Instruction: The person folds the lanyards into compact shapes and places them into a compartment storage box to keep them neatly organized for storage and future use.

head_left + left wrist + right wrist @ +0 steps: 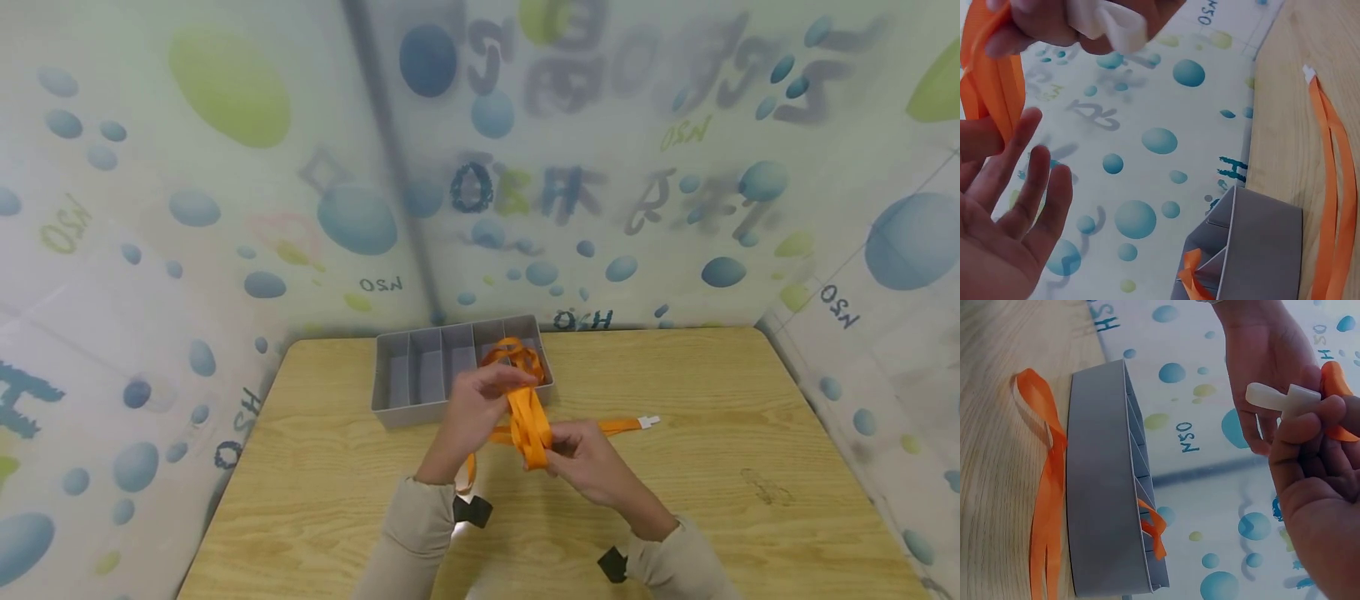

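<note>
An orange lanyard [530, 425], folded into a bundle of loops, is stretched between both hands above the table. My left hand [478, 408] holds the far end between thumb and index finger; its other fingers stand spread in the left wrist view. The near end is pinched by my right hand [588, 458], with a white plastic clip [1285, 400] sticking out between its fingertips. Beneath the hands, a second orange lanyard [621, 426] lies across the table, its own white clip [649, 422] pointing right.
Behind the hands stands a grey divided box [411, 414]. More orange lanyards [517, 354] lie in its right-hand compartments. Black squarish pieces [474, 511] show near the wrists. A patterned wall [487, 275] borders the wooden table [712, 500].
</note>
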`<action>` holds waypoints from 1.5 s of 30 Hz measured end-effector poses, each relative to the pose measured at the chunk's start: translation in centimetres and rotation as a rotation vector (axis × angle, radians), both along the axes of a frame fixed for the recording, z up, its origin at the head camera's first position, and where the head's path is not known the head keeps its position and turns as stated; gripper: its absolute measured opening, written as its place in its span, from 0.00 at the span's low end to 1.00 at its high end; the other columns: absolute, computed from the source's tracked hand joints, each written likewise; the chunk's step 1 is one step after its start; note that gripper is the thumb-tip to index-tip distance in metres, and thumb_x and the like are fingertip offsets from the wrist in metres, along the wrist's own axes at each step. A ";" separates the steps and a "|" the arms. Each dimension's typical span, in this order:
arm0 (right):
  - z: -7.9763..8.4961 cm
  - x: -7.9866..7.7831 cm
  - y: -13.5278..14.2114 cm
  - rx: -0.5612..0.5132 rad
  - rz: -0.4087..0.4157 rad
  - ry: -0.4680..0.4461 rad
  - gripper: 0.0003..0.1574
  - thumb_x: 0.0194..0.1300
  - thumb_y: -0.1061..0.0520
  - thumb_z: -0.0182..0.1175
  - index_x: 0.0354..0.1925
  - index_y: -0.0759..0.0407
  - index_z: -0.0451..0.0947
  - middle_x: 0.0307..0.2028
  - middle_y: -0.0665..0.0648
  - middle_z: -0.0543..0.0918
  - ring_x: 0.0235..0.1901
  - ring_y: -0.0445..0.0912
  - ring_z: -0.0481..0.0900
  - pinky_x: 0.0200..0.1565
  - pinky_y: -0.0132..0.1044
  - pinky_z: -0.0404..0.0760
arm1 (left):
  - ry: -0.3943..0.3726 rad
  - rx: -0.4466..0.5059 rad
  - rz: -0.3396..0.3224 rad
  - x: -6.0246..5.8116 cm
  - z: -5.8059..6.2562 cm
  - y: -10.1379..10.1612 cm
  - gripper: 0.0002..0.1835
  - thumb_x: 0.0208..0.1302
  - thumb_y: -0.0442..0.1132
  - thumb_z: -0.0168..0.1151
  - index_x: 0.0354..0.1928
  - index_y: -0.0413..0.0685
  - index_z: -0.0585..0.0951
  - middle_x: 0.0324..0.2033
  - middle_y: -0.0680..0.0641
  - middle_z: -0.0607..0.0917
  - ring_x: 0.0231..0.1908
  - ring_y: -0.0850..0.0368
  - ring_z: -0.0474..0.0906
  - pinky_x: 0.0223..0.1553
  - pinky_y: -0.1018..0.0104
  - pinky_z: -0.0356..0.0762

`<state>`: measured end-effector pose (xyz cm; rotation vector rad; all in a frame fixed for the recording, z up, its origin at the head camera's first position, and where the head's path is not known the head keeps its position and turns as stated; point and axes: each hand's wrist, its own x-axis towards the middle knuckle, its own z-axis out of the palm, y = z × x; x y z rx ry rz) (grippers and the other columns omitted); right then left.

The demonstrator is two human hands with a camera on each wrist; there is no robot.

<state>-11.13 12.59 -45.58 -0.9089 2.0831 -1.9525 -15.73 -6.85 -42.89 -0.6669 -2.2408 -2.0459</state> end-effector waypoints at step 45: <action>-0.4 -0.5 -0.7 -0.588 0.042 -0.166 0.20 0.76 0.70 0.47 0.45 0.61 0.86 0.34 0.50 0.85 0.22 0.45 0.59 0.28 0.36 0.60 | -0.005 0.207 -0.191 0.7 -4.0 1.1 0.09 0.68 0.26 0.55 0.37 0.22 0.80 0.41 0.29 0.83 0.44 0.54 0.81 0.47 0.63 0.81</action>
